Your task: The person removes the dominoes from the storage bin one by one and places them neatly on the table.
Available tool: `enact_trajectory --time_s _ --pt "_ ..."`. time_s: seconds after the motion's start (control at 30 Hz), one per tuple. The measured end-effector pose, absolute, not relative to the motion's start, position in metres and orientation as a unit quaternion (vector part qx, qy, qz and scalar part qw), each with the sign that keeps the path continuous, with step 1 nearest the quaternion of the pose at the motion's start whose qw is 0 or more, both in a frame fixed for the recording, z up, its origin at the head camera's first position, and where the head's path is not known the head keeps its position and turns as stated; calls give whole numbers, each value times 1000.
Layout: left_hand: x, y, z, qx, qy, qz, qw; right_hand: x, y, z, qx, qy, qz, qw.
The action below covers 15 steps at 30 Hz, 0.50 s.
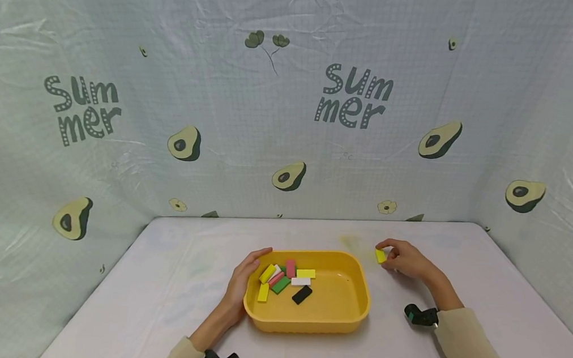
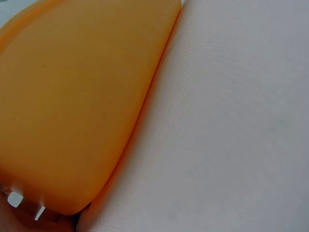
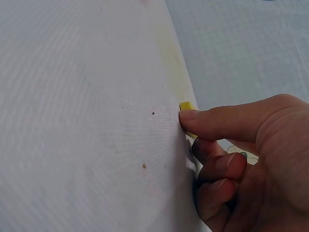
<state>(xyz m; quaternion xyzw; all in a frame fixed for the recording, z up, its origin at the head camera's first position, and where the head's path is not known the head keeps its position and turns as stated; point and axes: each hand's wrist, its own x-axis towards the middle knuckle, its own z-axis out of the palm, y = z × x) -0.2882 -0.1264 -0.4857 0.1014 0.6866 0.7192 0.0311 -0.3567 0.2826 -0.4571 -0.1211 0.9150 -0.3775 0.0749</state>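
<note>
In the head view my right hand (image 1: 406,259) pinches a small yellow rectangular block (image 1: 380,256) between thumb and fingertips, to the right of the yellow tray (image 1: 337,323). The right wrist view shows the thumb over part of that yellow block (image 3: 186,105), with the other fingers of the right hand (image 3: 241,150) curled below. My left hand (image 1: 240,280) rests along the tray's left outer side, its fingers reaching the back left corner. Inside the tray, toward the left, several blocks lie in a loose cluster, among them a black block (image 1: 302,294) and a green block (image 1: 281,284).
The tray stands on a white-covered table (image 1: 165,282). A printed sheet (image 1: 241,112) hangs behind the table and along its sides. Each wrist bears a small black camera, such as the right one (image 1: 421,315).
</note>
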Motion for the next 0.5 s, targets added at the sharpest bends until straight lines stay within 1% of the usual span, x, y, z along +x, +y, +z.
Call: enact_trajectory --time_s 0.23,0.5 --pt "-288 -127 -485 102 686 720 32 -357 284 -457 -135 909 -388 76" --pt "-288 -127 -486 101 683 722 35 -356 285 -462 -112 906 -401 79"
